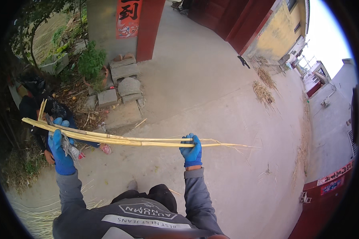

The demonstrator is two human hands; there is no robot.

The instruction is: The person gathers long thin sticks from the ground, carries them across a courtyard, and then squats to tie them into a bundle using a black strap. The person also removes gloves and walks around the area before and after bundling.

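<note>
Two or three long, dry yellow stalks (125,141) lie across in front of me, their thick ends to the left and thin, branching tips to the right. My left hand (60,149), in a blue glove, is closed around them near the thick ends. A greyish, stringy bunch (71,151) hangs beside that palm; I cannot make out what it is. Farther along, toward the tips, my blue-gloved right hand (191,149) has its fingers wrapped round the stalks. A short broken stalk piece (42,109) sticks up by the thick ends.
A person in dark clothing (28,109) sits close at left, partly behind the stalks. Concrete blocks (107,97) edge the planted strip. Pale stalks (36,215) lie on the ground at lower left; dry bundles (263,93) lie farther off. Red gates (231,20) stand beyond the concrete ground.
</note>
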